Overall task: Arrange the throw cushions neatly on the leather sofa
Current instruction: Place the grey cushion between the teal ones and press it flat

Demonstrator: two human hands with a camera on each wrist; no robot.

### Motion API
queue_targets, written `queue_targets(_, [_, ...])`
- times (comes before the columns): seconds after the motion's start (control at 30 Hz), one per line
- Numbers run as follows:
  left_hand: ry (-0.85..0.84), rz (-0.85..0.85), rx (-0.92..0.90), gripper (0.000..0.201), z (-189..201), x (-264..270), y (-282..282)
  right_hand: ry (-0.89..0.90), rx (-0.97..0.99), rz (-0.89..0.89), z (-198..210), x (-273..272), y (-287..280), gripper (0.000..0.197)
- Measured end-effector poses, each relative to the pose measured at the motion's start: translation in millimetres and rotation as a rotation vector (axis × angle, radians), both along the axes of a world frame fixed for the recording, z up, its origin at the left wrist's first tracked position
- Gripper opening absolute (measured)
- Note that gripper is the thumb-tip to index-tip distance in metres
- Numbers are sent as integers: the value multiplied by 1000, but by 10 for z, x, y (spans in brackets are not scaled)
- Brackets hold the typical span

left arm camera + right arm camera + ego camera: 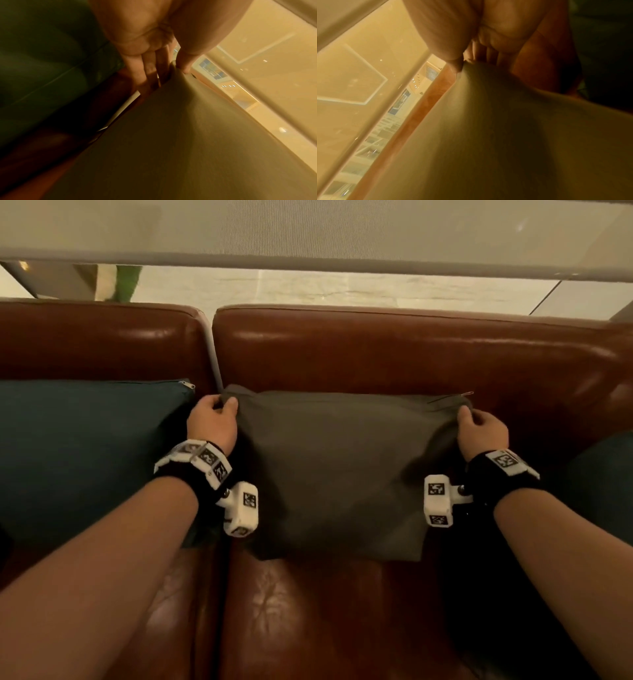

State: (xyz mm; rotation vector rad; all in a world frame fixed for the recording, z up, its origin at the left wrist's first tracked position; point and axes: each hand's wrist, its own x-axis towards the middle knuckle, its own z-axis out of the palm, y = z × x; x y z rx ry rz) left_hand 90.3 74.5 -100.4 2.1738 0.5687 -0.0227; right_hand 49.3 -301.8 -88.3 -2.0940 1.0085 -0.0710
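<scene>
Left hand (pixel 213 422) and right hand (pixel 482 430) pinching grey cushion (pixel 337 474) corners; probably thumb-over-fingers, clearer from wrists.

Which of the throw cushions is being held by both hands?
The grey-olive fabric cushion in the middle: left hand and right hand pinch its top corners. The dark teal cushion beside it lies untouched.

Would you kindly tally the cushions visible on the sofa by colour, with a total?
Grey cushion, pinched at both top corners by the left hand and right hand: 1
Teal cushions, one at left and one partly visible at right: 2
Total: 3
</scene>
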Motion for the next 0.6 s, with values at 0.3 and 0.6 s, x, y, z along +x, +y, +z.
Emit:
queue_targets(0.3, [-474,-882,784,68,-939,-1437,-975,-398,-754,870,-942,-1263,1197,59])
queue_targets(0.6, [-622,-673,924,71,-1728,-988,-150,-484,-827,516,-1834,-1145,634,59])
